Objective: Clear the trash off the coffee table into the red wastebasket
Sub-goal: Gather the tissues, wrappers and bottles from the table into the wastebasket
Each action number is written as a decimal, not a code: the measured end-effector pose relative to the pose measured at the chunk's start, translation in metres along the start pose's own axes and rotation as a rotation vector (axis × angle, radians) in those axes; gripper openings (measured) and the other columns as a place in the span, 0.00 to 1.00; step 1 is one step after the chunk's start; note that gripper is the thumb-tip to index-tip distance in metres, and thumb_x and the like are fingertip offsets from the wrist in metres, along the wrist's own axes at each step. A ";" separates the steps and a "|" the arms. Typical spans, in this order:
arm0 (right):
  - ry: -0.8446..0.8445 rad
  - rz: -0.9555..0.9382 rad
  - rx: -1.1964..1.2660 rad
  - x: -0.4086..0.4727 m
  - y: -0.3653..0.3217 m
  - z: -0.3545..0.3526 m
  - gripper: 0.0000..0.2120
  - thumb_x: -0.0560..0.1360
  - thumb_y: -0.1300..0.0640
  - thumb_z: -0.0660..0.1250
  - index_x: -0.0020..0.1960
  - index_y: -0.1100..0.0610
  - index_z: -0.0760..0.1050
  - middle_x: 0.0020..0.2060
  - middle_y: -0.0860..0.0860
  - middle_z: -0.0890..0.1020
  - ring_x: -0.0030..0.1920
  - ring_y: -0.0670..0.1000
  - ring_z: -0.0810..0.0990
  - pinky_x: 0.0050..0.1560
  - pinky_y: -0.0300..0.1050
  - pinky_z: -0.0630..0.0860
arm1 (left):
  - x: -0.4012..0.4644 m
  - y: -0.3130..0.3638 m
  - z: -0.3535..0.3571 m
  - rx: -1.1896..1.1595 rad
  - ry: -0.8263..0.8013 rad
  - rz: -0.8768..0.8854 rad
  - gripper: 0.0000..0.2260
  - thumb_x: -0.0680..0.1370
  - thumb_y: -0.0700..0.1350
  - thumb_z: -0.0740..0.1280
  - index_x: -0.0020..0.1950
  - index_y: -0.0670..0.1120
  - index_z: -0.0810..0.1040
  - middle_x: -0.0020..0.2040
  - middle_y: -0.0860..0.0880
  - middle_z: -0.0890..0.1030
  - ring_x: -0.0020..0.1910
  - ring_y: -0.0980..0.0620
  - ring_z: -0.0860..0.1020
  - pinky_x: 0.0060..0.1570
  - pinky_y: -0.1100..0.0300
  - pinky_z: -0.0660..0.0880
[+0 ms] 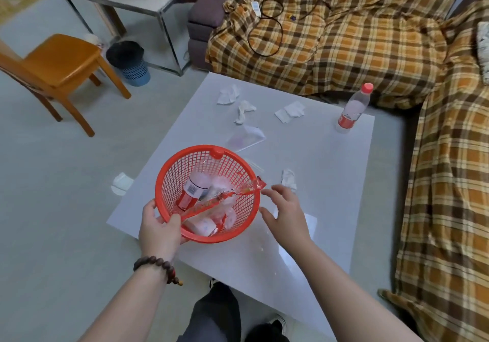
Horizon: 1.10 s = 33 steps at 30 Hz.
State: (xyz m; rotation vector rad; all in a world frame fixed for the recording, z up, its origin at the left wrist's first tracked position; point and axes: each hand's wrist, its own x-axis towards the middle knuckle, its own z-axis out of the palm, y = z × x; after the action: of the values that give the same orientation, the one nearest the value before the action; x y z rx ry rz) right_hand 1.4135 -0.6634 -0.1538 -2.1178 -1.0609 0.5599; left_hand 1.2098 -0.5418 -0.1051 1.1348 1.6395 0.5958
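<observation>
My left hand point(158, 232) grips the near rim of the red wastebasket point(169, 180), held tilted over the white coffee table point(330, 183). Inside lie a plastic bottle point(193, 189), tissues and a long red wrapper point(238, 192) that sticks out over the right rim. My right hand point(284, 213) hovers just right of the basket, fingers spread, holding nothing. On the table remain crumpled tissues point(229, 94), another tissue point(244, 111), folded tissues point(289, 111), a clear plastic bag point(246, 138), a tissue point(288, 179) by my right fingers, and an upright water bottle point(353, 110) with a red cap.
A plaid-covered sofa point(344, 37) wraps the table's far and right sides. An orange wooden chair point(60, 63) and a blue bin point(131, 63) with a black bag stand at the left. A white tissue point(121, 184) lies on the floor by the table's left edge.
</observation>
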 end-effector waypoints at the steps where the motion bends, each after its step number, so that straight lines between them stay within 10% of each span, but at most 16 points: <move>1: -0.003 0.066 -0.018 0.007 0.012 0.003 0.18 0.74 0.56 0.68 0.63 0.51 0.74 0.65 0.52 0.71 0.66 0.52 0.68 0.63 0.43 0.67 | 0.010 0.003 0.002 0.005 -0.004 -0.001 0.19 0.78 0.38 0.65 0.64 0.56 0.70 0.53 0.46 0.84 0.45 0.43 0.86 0.39 0.45 0.84; 10: -0.133 0.558 -0.146 0.080 0.114 0.045 0.29 0.71 0.57 0.68 0.70 0.48 0.64 0.75 0.54 0.57 0.73 0.57 0.57 0.63 0.51 0.68 | 0.110 0.024 0.020 0.110 -0.107 0.075 0.19 0.76 0.38 0.66 0.55 0.64 0.73 0.50 0.48 0.85 0.44 0.45 0.86 0.33 0.52 0.83; 20: -0.317 0.503 -0.322 0.137 0.159 0.074 0.34 0.75 0.61 0.62 0.76 0.48 0.51 0.77 0.53 0.45 0.76 0.58 0.45 0.72 0.50 0.56 | 0.145 0.015 0.031 0.116 -0.068 0.043 0.21 0.76 0.41 0.70 0.49 0.71 0.75 0.45 0.54 0.85 0.38 0.52 0.86 0.31 0.53 0.82; 25: -0.239 0.470 -0.439 0.148 0.158 0.084 0.24 0.73 0.62 0.62 0.68 0.54 0.66 0.67 0.55 0.67 0.66 0.59 0.63 0.58 0.49 0.72 | 0.143 0.009 0.036 0.101 -0.010 0.010 0.19 0.73 0.43 0.70 0.53 0.68 0.76 0.49 0.48 0.86 0.41 0.45 0.87 0.37 0.45 0.83; 29: -0.079 0.487 -0.151 0.153 0.134 0.078 0.10 0.73 0.59 0.59 0.48 0.56 0.78 0.50 0.52 0.75 0.54 0.56 0.74 0.43 0.45 0.70 | 0.136 0.016 0.041 0.120 0.026 0.005 0.19 0.72 0.46 0.69 0.51 0.71 0.74 0.47 0.51 0.86 0.41 0.46 0.87 0.35 0.47 0.83; 33: 0.083 0.281 0.063 0.148 0.083 0.063 0.10 0.73 0.63 0.65 0.51 0.53 0.79 0.51 0.50 0.78 0.52 0.51 0.76 0.45 0.38 0.67 | 0.127 0.024 0.047 0.146 0.048 0.001 0.24 0.75 0.39 0.66 0.47 0.73 0.72 0.50 0.52 0.84 0.44 0.47 0.86 0.36 0.49 0.84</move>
State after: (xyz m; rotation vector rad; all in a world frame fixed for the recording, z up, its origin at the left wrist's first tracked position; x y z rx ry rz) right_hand 1.5011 -0.5532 -0.2671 -2.2283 -0.6955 0.6231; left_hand 1.2569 -0.4247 -0.1609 1.2349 1.7465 0.5140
